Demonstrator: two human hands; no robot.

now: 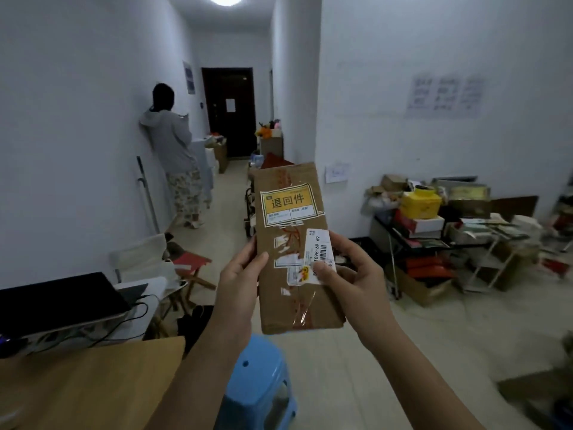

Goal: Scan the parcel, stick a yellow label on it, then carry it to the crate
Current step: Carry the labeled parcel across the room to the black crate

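I hold a long brown cardboard parcel [294, 293] upright in front of me, above the floor. A yellow label [287, 202] with black characters is stuck on its upper face. Below that sits a white barcode sticker [319, 249]. My left hand [240, 271] grips the parcel's left edge. My right hand [350, 274] grips the right edge, thumb pressed on the lower part of the white sticker. No crate or scanner is clearly visible.
A blue plastic stool [257, 386] stands below my arms. A wooden table [83, 383] with a laptop [59, 301] is at left. A person [176, 150] stands against the left wall. Cluttered racks and boxes [449, 237] fill the right side. A corridor runs ahead.
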